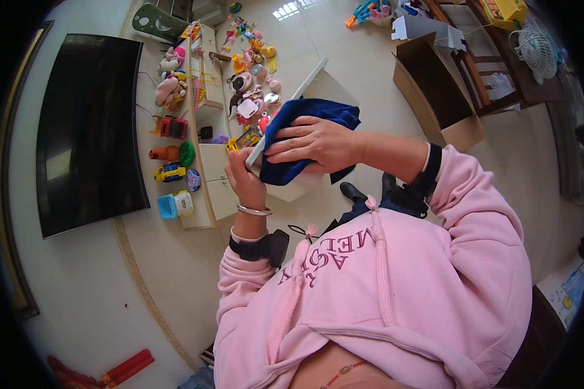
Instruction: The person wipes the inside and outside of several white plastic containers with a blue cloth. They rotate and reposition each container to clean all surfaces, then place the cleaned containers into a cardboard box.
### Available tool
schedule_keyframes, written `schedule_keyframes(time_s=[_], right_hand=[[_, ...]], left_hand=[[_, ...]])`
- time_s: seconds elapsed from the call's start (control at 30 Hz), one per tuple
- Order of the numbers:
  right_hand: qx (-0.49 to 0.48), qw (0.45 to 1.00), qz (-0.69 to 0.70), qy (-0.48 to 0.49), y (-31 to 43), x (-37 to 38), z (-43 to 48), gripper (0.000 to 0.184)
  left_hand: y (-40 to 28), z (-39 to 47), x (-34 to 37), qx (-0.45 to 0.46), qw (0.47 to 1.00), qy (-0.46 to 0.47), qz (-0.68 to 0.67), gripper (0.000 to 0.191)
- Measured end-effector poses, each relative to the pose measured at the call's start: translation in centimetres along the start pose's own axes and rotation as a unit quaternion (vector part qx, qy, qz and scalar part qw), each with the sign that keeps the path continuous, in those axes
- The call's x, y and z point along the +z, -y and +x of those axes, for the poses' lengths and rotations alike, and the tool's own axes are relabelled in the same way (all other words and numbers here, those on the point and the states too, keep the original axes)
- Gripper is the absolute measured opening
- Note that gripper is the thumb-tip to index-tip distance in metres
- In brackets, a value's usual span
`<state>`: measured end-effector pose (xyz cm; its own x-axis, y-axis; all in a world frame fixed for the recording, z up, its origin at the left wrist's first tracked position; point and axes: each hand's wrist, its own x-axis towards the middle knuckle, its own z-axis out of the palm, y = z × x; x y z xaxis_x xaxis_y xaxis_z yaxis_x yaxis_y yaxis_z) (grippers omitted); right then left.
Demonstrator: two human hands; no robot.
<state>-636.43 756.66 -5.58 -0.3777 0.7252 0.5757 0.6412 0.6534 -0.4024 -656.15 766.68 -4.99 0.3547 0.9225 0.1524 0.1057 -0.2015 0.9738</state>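
A white plastic bin or drawer [313,78] is held up, tilted, in front of my chest. My left hand [246,179] grips its near rim, thumb up along the edge. A dark blue cloth [287,171] is draped over the bin's rim and side. Spread flat on that cloth, my right hand [316,145] presses it against the bin, fingers pointing left. The cloth hides much of the bin, and its contents, if any, cannot be seen.
A low cabinet [219,192] topped with toys stands left, below a television [90,133]. Many small toys [247,108] lie on the floor beyond. At right are an open cardboard box [433,92], a wooden chair [477,73] and a fan [535,53].
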Motion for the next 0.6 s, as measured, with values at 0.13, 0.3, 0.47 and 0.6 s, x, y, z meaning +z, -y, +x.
schedule_keyframes(time_s=[0.13,0.3,0.47,0.6], right_hand=[[0.012,0.998,0.040,-0.047,-0.8,1.0,-0.3,0.048],[-0.004,0.995,0.094,-0.015,-2.2,0.7,0.1,0.050],[-0.076,0.985,0.155,-0.008,0.0,1.2,1.8,0.041],[-0.060,0.963,0.258,0.040,-0.5,0.5,1.9,0.042]], left_hand=[[0.5,-0.9,-0.1,0.033,0.998,-0.049,0.022,0.051],[0.9,-1.5,-0.1,0.006,0.993,-0.103,0.063,0.048],[1.8,-0.9,0.1,0.138,0.959,-0.118,0.220,0.026],[2.0,-0.1,-0.7,0.323,0.835,-0.091,0.437,0.030]])
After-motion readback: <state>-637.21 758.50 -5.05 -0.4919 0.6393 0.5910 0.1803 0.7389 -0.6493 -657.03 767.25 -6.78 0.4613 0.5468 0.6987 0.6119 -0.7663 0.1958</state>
